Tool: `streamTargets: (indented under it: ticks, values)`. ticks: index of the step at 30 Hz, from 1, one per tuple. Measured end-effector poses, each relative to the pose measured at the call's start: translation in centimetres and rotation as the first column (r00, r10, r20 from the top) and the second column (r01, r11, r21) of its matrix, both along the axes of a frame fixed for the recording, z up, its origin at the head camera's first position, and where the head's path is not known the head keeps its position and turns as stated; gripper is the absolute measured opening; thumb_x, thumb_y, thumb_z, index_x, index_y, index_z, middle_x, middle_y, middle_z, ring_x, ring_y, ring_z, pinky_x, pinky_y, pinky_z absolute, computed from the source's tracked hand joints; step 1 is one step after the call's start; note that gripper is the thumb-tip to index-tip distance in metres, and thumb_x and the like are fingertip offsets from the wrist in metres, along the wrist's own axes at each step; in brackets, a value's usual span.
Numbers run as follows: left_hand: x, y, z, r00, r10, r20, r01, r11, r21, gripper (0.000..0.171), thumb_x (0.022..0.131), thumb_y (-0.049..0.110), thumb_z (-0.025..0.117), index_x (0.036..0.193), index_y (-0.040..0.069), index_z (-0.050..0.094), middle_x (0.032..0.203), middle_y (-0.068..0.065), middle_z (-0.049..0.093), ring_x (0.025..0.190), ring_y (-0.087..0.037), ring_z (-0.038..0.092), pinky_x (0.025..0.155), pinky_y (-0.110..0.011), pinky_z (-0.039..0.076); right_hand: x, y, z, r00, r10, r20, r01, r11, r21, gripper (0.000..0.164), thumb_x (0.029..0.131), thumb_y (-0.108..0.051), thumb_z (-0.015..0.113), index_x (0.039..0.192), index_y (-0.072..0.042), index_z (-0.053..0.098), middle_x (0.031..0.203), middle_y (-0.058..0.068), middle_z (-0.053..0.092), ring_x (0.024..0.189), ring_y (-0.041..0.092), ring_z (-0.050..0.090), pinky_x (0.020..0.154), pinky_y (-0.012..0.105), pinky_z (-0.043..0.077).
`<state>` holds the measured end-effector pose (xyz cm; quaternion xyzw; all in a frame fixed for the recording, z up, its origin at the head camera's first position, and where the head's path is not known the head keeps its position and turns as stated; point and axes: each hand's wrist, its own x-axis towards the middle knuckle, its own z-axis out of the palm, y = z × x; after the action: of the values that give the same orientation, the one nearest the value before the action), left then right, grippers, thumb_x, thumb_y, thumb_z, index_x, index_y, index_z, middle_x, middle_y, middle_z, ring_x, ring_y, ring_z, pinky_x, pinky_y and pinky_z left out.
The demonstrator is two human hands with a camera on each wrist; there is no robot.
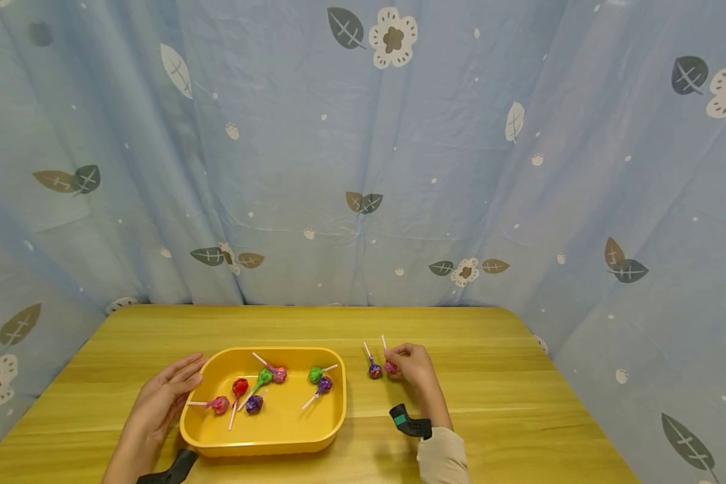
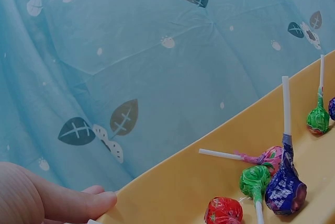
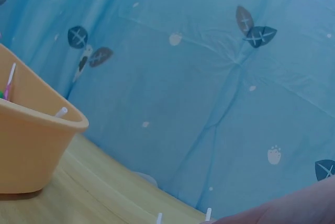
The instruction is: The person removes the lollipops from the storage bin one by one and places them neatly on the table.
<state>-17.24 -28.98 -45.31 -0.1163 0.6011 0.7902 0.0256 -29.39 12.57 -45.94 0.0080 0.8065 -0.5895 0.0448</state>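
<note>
In the head view a yellow plastic tray [image 1: 263, 449] holds several wrapped lollipops, among them a red one [image 1: 240, 386], a green one [image 1: 316, 375] and a purple one [image 1: 255, 404]. My left hand [image 1: 160, 401] rests against the tray's left rim with its fingers fairly straight. Right of the tray, my right hand [image 1: 416, 366] pinches a pink lollipop [image 1: 390, 368] at table level, its stick pointing away. A dark blue-purple lollipop [image 1: 375, 370] lies just left of that hand. In the right wrist view only part of the right hand [image 3: 298, 208] shows, beside two white stick ends.
The tray stands on a yellow wood-grain table [image 1: 502, 403]. Behind the table hangs a blue curtain [image 1: 302, 161] with leaf and flower prints. Black straps [image 1: 410, 425] sit on both wrists. Inside the tray, a pink lollipop's stick reaches the left wall.
</note>
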Motion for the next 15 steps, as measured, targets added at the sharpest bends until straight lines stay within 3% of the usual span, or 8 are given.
streamTargets:
  ticks: [3, 9, 15]
  values:
    - [-0.04, 0.07, 0.11, 1.0, 0.007, 0.012, -0.006, 1.0, -0.014, 0.04, 0.096, 0.011, 0.062, 0.132, 0.024, 0.05, 0.101, 0.024, 0.065, 0.098, 0.004, 0.061, 0.09, -0.021, 0.049, -0.04, -0.04, -0.2, 1.0, -0.001, -0.006, 0.001, 1.0, 0.023, 0.023, 0.093, -0.013, 0.067, 0.099, 0.009, 0.064, 0.085, 0.013, 0.064, 0.067, 0.022, 0.063, 0.064, 0.036, 0.059]
    - [-0.07, 0.11, 0.24, 1.0, 0.006, -0.007, -0.007, 1.0, -0.023, 0.028, 0.095, 0.01, 0.062, 0.107, 0.035, 0.061, 0.102, 0.023, 0.065, 0.097, 0.003, 0.062, 0.088, -0.021, 0.05, 0.08, -0.36, -0.52, 0.998, -0.025, -0.059, 0.033, 0.99, 0.14, 0.019, 0.092, -0.013, 0.068, 0.092, 0.005, 0.066, 0.078, 0.01, 0.061, 0.059, 0.02, 0.062, 0.058, 0.033, 0.058]
    - [-0.11, 0.08, 0.16, 1.0, 0.012, 0.01, -0.012, 1.0, -0.019, 0.029, 0.095, 0.009, 0.063, 0.108, 0.035, 0.061, 0.101, 0.022, 0.065, 0.097, 0.003, 0.062, 0.089, -0.022, 0.05, 0.31, -0.68, -0.58, 0.996, -0.035, -0.081, 0.051, 0.978, 0.2, 0.019, 0.092, -0.014, 0.068, 0.091, 0.005, 0.067, 0.074, 0.009, 0.06, 0.056, 0.021, 0.063, 0.055, 0.032, 0.057]
